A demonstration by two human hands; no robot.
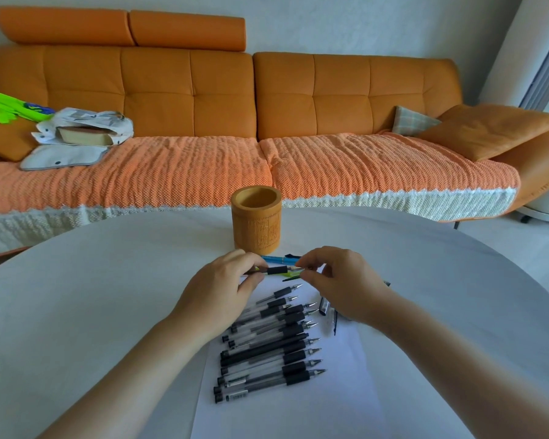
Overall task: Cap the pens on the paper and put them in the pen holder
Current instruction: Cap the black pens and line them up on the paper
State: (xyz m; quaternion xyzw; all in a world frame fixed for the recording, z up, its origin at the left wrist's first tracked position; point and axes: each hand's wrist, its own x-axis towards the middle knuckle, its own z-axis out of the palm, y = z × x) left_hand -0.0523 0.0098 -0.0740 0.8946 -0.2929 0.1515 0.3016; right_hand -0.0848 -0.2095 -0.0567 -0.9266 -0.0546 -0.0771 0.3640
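Observation:
Several uncapped black gel pens point(267, 343) lie side by side on a white sheet of paper point(346, 391), tips pointing right. My left hand point(225, 286) grips the barrel of one black pen point(278, 270) held level above the paper's far edge. My right hand point(336, 280) pinches at that pen's tip; a cap in its fingers cannot be made out. A round bamboo pen holder point(256, 218) stands upright just beyond my hands, with nothing showing above its rim. Loose dark caps point(324, 305) lie on the paper under my right wrist.
A blue pen point(276, 259) and a green one point(290, 274) lie between the holder and the paper. The round white table point(92, 296) spreads to both sides. Behind it stands an orange sofa point(222, 115) with bags and cushions.

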